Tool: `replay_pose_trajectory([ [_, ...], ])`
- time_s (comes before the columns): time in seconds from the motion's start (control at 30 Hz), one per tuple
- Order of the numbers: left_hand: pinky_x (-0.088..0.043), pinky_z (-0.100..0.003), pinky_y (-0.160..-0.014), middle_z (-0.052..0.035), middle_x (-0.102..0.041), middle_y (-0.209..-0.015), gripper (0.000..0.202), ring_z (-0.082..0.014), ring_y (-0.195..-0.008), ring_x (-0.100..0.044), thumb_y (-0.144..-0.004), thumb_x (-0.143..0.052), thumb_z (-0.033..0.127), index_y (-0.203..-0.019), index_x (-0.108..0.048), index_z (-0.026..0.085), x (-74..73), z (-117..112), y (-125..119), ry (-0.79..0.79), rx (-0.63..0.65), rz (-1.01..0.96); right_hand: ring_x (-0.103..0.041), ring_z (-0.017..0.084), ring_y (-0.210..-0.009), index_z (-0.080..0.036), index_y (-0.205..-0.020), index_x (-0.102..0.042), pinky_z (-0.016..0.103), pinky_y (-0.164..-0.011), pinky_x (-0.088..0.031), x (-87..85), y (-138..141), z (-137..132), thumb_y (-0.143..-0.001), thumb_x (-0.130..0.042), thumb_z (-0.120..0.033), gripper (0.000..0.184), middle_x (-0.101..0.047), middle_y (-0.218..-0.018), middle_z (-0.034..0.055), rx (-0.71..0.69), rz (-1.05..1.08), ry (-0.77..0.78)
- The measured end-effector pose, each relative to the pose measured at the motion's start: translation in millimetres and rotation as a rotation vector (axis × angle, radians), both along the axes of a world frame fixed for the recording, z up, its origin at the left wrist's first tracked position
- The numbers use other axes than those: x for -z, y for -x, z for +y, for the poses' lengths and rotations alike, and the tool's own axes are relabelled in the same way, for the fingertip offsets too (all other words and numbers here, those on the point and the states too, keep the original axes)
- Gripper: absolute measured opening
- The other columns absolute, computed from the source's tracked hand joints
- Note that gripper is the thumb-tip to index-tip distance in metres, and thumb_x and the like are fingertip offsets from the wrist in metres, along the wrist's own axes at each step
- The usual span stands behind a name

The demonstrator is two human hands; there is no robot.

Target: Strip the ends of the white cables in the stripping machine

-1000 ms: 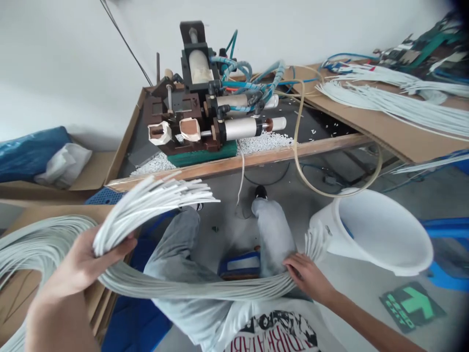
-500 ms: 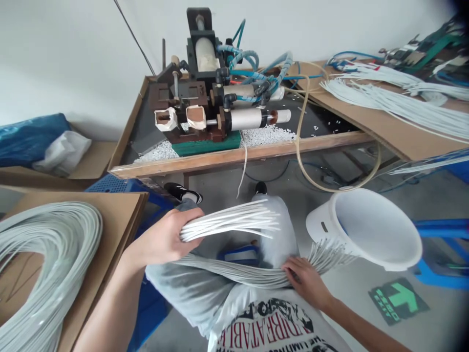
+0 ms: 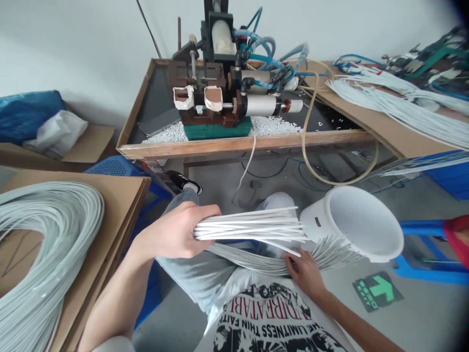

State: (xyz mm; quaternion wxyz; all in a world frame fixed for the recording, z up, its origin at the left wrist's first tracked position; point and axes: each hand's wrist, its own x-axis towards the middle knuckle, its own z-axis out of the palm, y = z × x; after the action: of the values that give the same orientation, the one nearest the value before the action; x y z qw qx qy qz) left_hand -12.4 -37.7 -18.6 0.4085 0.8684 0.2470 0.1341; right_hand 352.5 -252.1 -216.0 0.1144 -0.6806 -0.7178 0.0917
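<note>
arms: bare, no sleeves showing at the forearms | left hand (image 3: 176, 234): bare, no glove | right hand (image 3: 306, 274): bare, no glove | top: white T-shirt (image 3: 271, 322), black graphic print with block lettering | legs: light grey trousers (image 3: 194, 269) | foot: black shoe (image 3: 183, 182), white sole
</note>
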Motion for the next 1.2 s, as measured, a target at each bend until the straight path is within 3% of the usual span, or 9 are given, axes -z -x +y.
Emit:
replay_pose_trajectory([
  [0.63,-0.028,-0.024,-0.051,0.0058,-0.046,-0.058,0.011,-0.0091,-0.051,-0.039,-0.073,-0.055,0.010,-0.074,-0.049,0.019,2.5,0.0,8.2,-0.005,-0.065,0.008,-0.060,0.020,-0.082,-0.020,-0.085,-0.064,0.034,-0.080,-0.034,4.1,4.3,17.9,-0.097,-0.049,-0.021,0.019,-0.070,-0.082,0.0011,-0.023,0.022,0.050],
  [1.0,-0.029,-0.023,-0.051,0.0055,-0.044,-0.059,0.011,-0.0091,-0.053,-0.039,-0.072,-0.055,0.011,-0.070,-0.047,0.019,-4.0,-4.0,11.6,-0.021,-0.087,-0.086,-0.058,0.020,-0.081,-0.018,-0.088,-0.064,0.035,-0.081,-0.035,2.1,8.1,2.3,-0.096,-0.049,-0.015,0.017,-0.071,-0.083,0.0025,-0.041,0.036,-0.028],
  [1.1,-0.030,-0.023,-0.047,0.0044,-0.049,-0.057,0.007,-0.0097,-0.049,-0.041,-0.075,-0.060,0.018,-0.070,-0.054,0.019,2.6,3.8,16.5,0.045,-0.146,-0.150,-0.057,0.020,-0.080,-0.018,-0.085,-0.063,0.035,-0.079,-0.035,4.2,7.4,4.0,-0.096,-0.049,-0.016,0.018,-0.069,-0.080,0.0025,-0.020,0.048,-0.019],
  [1.2,-0.032,-0.024,-0.044,0.0032,-0.052,-0.053,0.014,-0.0115,-0.046,-0.042,-0.076,-0.070,0.030,-0.070,-0.063,0.019,19.7,10.8,27.3,0.040,-0.362,-0.202,-0.058,0.019,-0.081,-0.020,-0.084,-0.062,0.035,-0.079,-0.036,8.6,8.0,7.2,-0.096,-0.049,-0.015,0.018,-0.069,-0.082,0.0012,0.008,0.064,0.017],
])
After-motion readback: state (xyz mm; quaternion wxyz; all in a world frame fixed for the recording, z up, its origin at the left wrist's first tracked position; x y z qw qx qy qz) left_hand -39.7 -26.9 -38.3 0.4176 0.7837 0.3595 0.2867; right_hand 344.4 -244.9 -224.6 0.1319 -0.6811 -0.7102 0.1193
